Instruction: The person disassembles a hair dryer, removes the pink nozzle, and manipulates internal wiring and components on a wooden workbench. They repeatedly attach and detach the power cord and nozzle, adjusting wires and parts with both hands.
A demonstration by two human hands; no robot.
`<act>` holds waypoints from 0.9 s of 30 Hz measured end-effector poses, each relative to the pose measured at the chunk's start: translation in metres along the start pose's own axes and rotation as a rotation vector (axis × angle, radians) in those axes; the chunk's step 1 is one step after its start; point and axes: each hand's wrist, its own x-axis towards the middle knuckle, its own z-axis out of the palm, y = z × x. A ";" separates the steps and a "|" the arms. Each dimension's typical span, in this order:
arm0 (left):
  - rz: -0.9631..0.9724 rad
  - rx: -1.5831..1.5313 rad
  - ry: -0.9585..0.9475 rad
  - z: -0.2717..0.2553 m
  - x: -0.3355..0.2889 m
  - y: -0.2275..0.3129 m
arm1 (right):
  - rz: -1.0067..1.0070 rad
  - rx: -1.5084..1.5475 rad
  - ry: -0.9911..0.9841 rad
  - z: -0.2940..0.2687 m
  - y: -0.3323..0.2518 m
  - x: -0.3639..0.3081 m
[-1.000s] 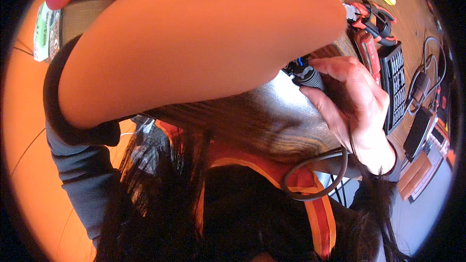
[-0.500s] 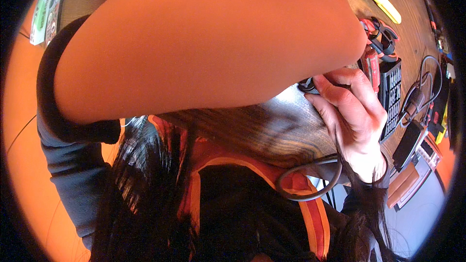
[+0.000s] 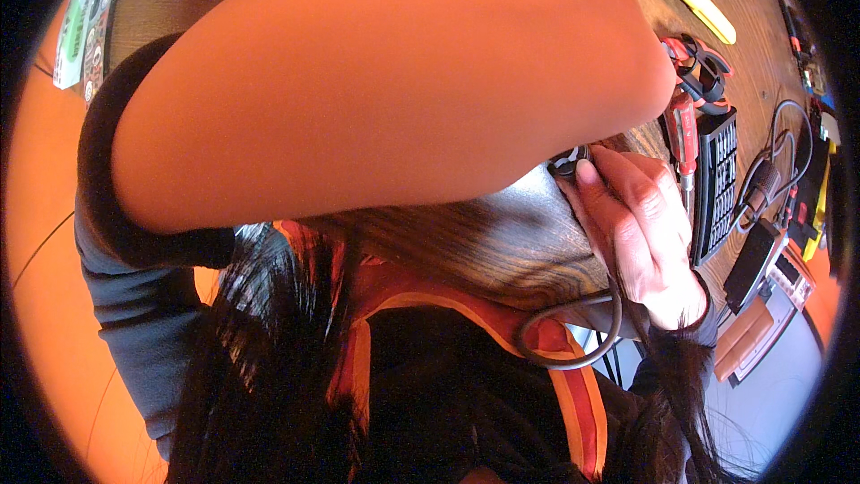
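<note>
My left arm crosses most of the upper view, very close and lit orange. What shows of my left hand (image 3: 582,54) is the smooth part at the arm's right end, and its fingers are hidden. Below that end, my right hand (image 3: 640,215) is closed, thumb and fingers bent together at a small black and silvery object (image 3: 566,163). My left arm partly covers that object, so its kind cannot be told. Just right of my right hand lie a red-handled screwdriver (image 3: 683,134) and a black case of driver bits (image 3: 717,188).
A yellow-handled screwdriver (image 3: 708,11) lies at the upper right, above a red and black hand tool (image 3: 706,72). Dark cable (image 3: 793,112) coils at the right. A grey cable loop (image 3: 573,363) hangs at the wooden table's (image 3: 502,233) near edge. Colourful packaging (image 3: 82,31) sits far left.
My right hand has shifted slightly left, and its fingers sit closer together. More of the red screwdriver shows beside it. The left arm has barely moved.
</note>
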 end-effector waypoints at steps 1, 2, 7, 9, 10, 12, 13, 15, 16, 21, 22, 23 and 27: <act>0.004 0.002 0.003 0.000 0.000 -0.001 | 0.023 0.020 0.002 0.001 0.001 0.000; 0.001 0.000 -0.004 0.000 0.000 0.000 | 0.040 0.039 0.010 0.001 0.002 0.001; 0.018 -0.014 -0.007 -0.002 0.001 -0.004 | 0.049 0.098 0.029 0.003 0.006 0.003; 0.024 -0.017 -0.012 -0.002 0.002 -0.005 | 0.022 0.056 0.011 0.002 0.005 0.004; 0.027 -0.019 -0.007 -0.002 0.002 -0.004 | 0.009 0.037 0.004 0.001 0.004 0.004; 0.034 -0.020 -0.010 -0.003 0.002 -0.004 | -0.025 0.012 0.005 0.002 0.003 0.005; 0.036 -0.019 -0.009 -0.003 0.003 -0.004 | -0.032 -0.004 0.016 0.003 0.003 0.005; 0.043 -0.016 -0.007 -0.004 0.004 -0.003 | -0.020 0.007 0.042 0.004 0.003 0.006; 0.049 -0.011 -0.002 -0.004 0.006 -0.003 | -0.017 0.011 0.050 0.005 0.003 0.007; 0.075 0.022 0.031 -0.006 0.017 -0.003 | 0.380 0.388 0.045 0.002 0.000 0.007; 0.076 0.021 0.036 -0.007 0.019 -0.003 | 0.441 0.444 0.043 0.001 0.000 0.007; 0.078 0.022 0.033 -0.007 0.020 -0.003 | 0.513 0.510 0.079 0.003 -0.002 0.007; 0.076 0.031 0.031 -0.007 0.020 -0.001 | 0.485 0.482 0.071 0.005 -0.004 0.007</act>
